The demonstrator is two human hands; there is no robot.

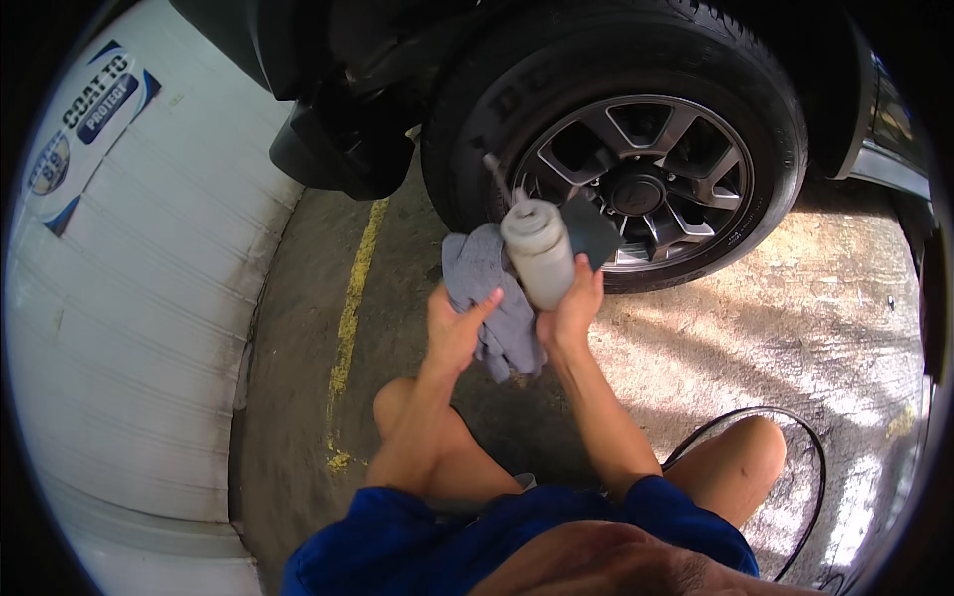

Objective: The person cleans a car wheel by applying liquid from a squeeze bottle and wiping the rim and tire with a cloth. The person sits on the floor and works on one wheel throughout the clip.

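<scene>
My left hand [458, 324] grips a folded grey cloth [492, 298], its thumb lying across the front. A white translucent squeeze bottle [542, 268] with a thin angled nozzle is in my right hand [577, 305], against the cloth's right side. Behind the bottle, at my right fingertips, a dark flat pad or sheet [590, 232] shows; its material I cannot tell. Both hands are close together in front of a vehicle's wheel, with its black tyre [477, 112] and grey alloy rim [674, 127]. My right palm is partly hidden by the bottle.
A black mudguard and bumper part [339, 149] hangs left of the tyre. At the far left stands a white corrugated wall [149, 313] with a printed banner [89, 134]. A yellow line [350, 320] marks the concrete floor [671, 350]. A black hose [823, 462] curves around my right knee.
</scene>
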